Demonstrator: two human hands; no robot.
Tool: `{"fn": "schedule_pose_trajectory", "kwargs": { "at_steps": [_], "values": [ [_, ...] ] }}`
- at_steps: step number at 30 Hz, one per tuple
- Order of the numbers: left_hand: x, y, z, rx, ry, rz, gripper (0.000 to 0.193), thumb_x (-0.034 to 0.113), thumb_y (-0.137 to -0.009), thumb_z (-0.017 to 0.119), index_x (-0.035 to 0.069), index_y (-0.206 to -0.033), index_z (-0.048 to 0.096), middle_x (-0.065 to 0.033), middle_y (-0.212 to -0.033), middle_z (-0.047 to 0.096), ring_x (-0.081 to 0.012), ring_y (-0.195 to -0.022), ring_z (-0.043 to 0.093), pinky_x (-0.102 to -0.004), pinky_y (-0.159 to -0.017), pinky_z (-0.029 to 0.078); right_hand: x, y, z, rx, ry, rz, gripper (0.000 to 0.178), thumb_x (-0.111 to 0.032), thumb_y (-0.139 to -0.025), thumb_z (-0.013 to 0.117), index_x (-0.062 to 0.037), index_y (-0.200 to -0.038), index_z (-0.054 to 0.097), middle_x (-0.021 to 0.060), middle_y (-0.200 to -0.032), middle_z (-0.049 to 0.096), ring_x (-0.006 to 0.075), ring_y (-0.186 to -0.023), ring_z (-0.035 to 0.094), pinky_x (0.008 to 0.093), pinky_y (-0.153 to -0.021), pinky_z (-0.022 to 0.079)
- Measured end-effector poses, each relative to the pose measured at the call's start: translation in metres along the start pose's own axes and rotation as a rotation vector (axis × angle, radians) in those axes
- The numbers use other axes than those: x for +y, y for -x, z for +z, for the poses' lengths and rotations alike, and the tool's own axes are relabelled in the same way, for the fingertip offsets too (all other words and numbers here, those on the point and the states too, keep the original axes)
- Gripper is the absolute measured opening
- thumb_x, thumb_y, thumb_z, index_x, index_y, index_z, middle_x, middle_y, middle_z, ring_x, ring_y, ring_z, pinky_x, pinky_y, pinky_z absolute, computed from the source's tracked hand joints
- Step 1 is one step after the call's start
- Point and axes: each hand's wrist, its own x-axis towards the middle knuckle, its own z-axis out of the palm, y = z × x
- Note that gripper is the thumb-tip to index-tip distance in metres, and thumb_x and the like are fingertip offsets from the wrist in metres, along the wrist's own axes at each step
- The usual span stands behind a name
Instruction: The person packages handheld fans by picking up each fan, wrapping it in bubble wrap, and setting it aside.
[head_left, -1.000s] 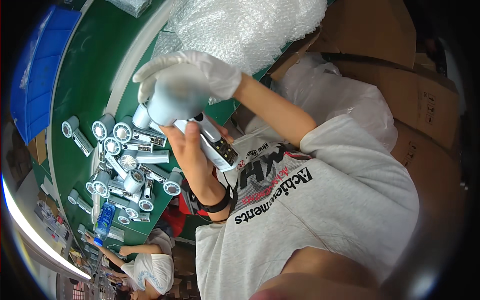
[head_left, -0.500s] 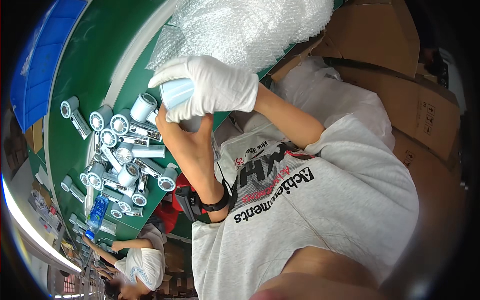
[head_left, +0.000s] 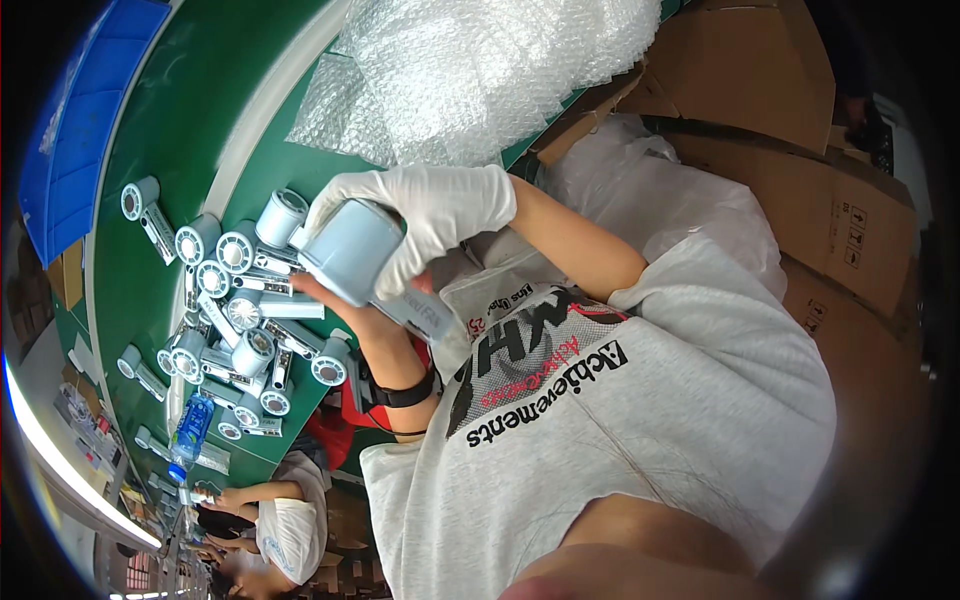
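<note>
A light-blue handheld fan (head_left: 352, 248) with a rounded head is held in front of my chest, its handle (head_left: 415, 312) slanting down toward my shirt. My right hand (head_left: 432, 208), in a white glove, is closed around the head from above and the side. My bare left hand (head_left: 335, 303) sits below the fan, with fingers showing on both sides of it. It appears to grip the fan from underneath, though its palm is hidden. Left of my hands, a pile of similar fans (head_left: 250, 350) lies on the green table (head_left: 262, 165).
Sheets of bubble wrap (head_left: 470, 80) cover the table's far side. A blue bin (head_left: 75, 130) stands at the far left, a water bottle (head_left: 192, 430) by the pile. Cardboard boxes (head_left: 840, 230) and a translucent plastic bag (head_left: 680, 195) are at right. A co-worker (head_left: 290, 520) sits lower left.
The fan has turned in my hands: its head now tilts toward the lower left and its handle shows. My right hand has lowered slightly, and my left hand has shifted down and left beneath it.
</note>
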Motion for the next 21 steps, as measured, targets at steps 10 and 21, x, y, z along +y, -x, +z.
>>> {"fn": "schedule_pose_trajectory", "kwargs": {
  "at_steps": [10, 21],
  "values": [
    [0.019, -0.012, 0.011, 0.227, 0.222, -0.303, 0.044, 0.038, -0.09, 0.038, 0.003, -0.117, 0.042, -0.0146, -0.108, 0.053, -0.0219, -0.096, 0.054, -0.0346, -0.08, 0.046, 0.011, 0.021, 0.01, 0.059, 0.787, -0.408, 0.026, -0.018, -0.08, 0.056, -0.0154, -0.105, 0.062, 0.013, -0.136, 0.028, 0.0271, -0.123, 0.032, 0.0328, -0.1, 0.028],
    [0.021, -0.045, 0.047, 0.365, -0.087, 0.272, 0.05, 0.04, -0.087, 0.041, 0.0, -0.117, 0.04, -0.0169, -0.105, 0.053, -0.0258, -0.082, 0.058, -0.0377, -0.078, 0.045, 0.036, 0.027, 0.051, 0.398, 0.463, -0.084, 0.054, 0.0, -0.068, 0.057, -0.0052, -0.12, 0.042, 0.013, -0.116, 0.05, 0.0275, -0.097, 0.055, 0.0334, -0.079, 0.044]
  ]
}}
